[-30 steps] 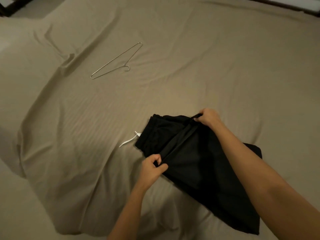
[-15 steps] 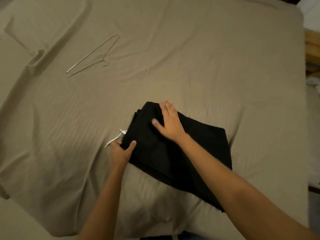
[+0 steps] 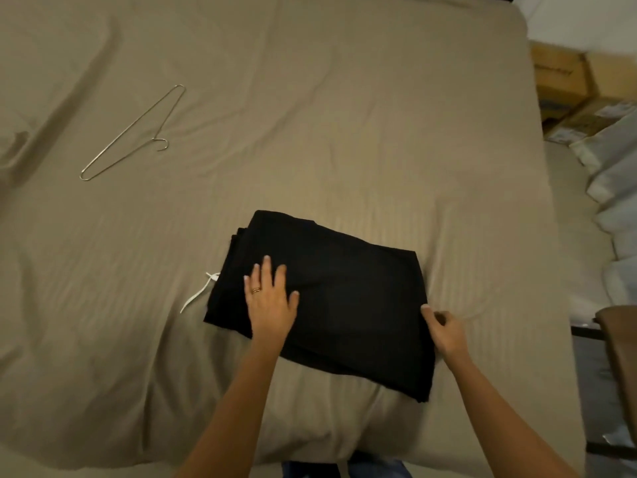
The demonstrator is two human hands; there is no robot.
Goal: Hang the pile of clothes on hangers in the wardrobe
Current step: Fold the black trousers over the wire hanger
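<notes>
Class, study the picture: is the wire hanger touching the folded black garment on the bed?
Apart. The head view shows the wire hanger lying up and left of the folded black garment, with bare bedsheet between them.

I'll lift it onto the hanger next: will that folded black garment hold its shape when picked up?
Probably floppy: the black garment lies in soft folded layers, so lifting one edge would likely unfold it. Its white cord may dangle and snag.
</notes>
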